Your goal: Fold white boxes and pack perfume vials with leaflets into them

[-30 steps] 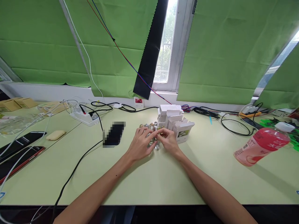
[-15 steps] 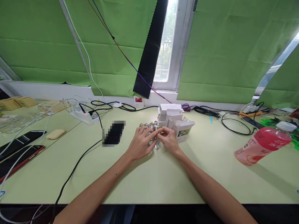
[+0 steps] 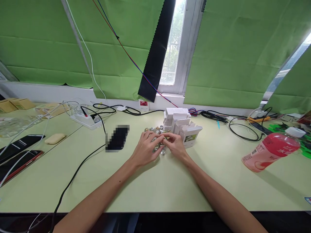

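Several small shiny glass bottles with silver and gold-coloured tops stand close together on the pale green table, partly covered by my fingers. My left hand is curled over the bottles from the left, thumb and fingers around their near side. From the right, my right hand has its thumb and forefinger closed together at the top of the group, touching the left fingertips. What lies between those right fingertips is too small and hidden to name. Just behind the right hand stand opened small white boxes with a picture on the front.
A dark phone, partly pixelated, lies left of my hands. Farther left are more phones, a cream-coloured case and a power strip with cables. A pink drink bottle stands at right; coiled black cables run along the back.
The camera view has shifted slightly. Both hands stay in nearly the same place over the small bottles, with the fingers barely moved.
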{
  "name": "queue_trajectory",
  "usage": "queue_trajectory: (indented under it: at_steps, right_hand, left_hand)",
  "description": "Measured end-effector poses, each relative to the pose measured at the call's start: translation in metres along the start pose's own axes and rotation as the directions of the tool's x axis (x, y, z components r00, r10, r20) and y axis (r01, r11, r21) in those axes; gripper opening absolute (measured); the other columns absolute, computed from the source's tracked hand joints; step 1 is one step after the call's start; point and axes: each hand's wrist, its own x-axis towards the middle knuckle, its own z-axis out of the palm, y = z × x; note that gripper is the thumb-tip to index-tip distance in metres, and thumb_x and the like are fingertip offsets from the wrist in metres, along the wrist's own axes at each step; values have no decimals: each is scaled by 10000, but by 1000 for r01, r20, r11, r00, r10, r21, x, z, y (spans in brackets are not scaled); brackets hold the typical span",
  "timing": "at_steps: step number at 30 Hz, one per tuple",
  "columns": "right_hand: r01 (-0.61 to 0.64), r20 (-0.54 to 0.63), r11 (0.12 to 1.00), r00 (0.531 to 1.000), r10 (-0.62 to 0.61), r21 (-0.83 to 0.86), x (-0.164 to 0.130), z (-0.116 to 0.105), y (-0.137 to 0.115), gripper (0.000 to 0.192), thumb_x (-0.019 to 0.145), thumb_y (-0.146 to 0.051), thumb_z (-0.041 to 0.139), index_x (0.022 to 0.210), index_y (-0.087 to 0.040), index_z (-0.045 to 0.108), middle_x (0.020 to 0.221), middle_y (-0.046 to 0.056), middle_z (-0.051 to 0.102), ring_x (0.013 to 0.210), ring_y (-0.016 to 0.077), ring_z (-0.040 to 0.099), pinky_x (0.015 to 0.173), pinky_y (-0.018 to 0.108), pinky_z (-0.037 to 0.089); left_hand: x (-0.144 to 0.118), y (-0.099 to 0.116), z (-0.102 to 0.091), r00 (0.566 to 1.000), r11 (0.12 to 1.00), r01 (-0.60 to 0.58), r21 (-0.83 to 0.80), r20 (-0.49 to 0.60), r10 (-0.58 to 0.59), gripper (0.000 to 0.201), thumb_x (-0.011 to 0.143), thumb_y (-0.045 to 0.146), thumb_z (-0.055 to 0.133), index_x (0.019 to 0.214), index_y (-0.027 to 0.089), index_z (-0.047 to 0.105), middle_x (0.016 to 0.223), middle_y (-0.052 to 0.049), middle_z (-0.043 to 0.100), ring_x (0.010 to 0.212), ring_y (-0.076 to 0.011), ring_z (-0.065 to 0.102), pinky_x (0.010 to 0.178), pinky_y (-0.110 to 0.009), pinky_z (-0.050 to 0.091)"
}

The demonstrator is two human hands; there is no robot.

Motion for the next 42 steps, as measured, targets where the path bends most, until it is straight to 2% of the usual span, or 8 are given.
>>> queue_trajectory:
  at_steps: [11,23,33,42]
  right_hand:
    - [17,-37,1000,999,-16,14,3,3,9,262,745,-442,780,794,-188,739,796,53,731,720,196,652,650,303,530]
    - [-16,-24,997,1000,18,77,5,3,6,307,704,-469,822,755,-184,720,746,30,698,673,170,624,638,299,503]
    - [-38,-29,989,999,43,142,5,4,0,323,649,-442,862,676,-190,661,717,1,642,682,152,588,658,285,464]
    - [-21,-59,995,998,27,102,2,6,0,335,703,-483,825,715,-189,665,728,-1,621,661,143,562,623,275,465]
  left_hand:
    - [-1,0,0,1000,1000,-8,-7,-8,8,347,949,247,611,1293,212,639,1079,-96,704,1002,-267,566,886,-445,470]
    - [-1,-1,2,999,999,-22,-24,-28,22,388,953,229,608,1341,211,613,1080,-83,706,1015,-257,571,916,-445,465]
    - [0,-1,2,1000,1000,-15,-26,-19,14,475,946,214,616,1415,272,574,1062,-67,697,1008,-252,573,903,-426,456]
    - [1,0,1,1000,1000,-14,-13,-15,14,469,947,224,621,1411,280,577,1101,-63,711,1018,-253,574,914,-430,460]
